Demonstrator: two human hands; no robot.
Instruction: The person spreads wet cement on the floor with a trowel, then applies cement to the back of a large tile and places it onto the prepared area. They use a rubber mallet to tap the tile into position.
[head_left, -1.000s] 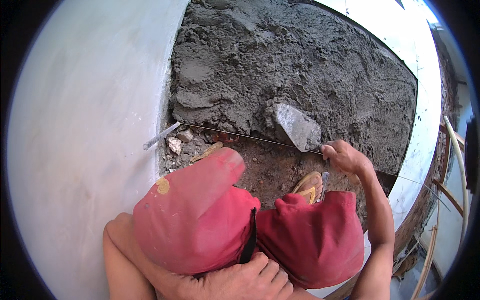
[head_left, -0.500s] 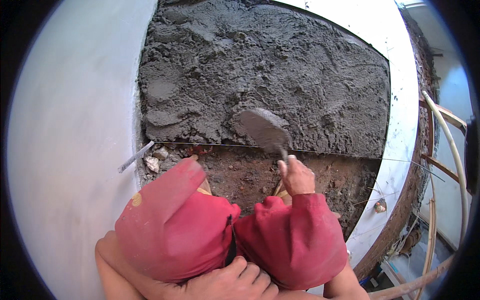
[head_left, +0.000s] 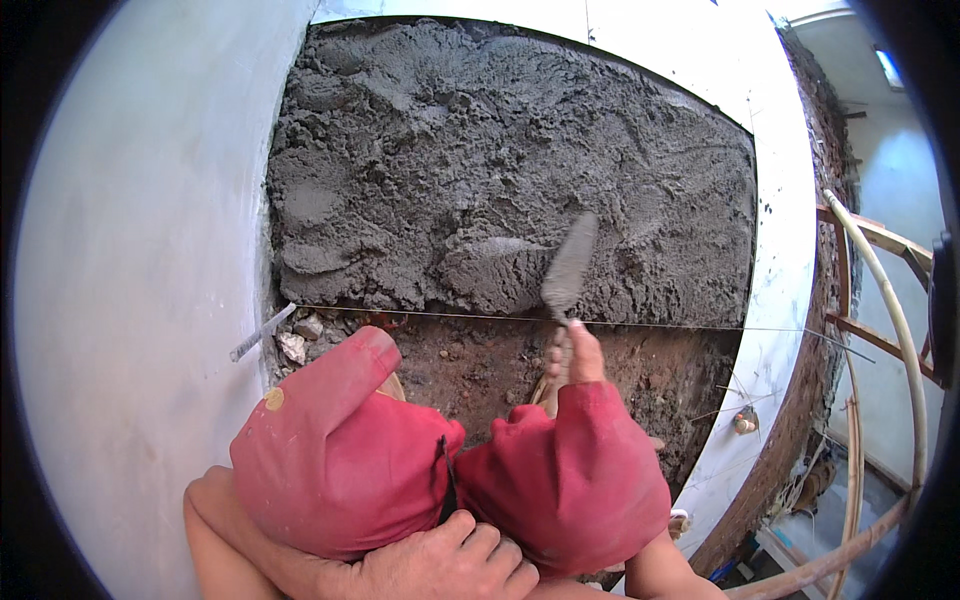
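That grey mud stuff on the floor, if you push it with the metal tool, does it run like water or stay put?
The grey mortar probably stays put: it holds lumps, ridges and a steep edge along the string line instead of spreading flat. It looks thick and wet, so it is likely heavy and sticky. The trowel in the right hand would likely leave a smooth dent.

The scene is bright with soft, even daylight. The white wall (head_left: 130, 300) on the left is pale and a little washed out, without hard glare. The wet grey mortar (head_left: 480, 170) shows small soft shadows in its ridges, so its texture reads clearly. The trowel (head_left: 568, 268) looks slightly blurred. The fisheye lens bends straight edges strongly near the rim, and black corners frame the round picture. The far right side is dimmer and bluish.
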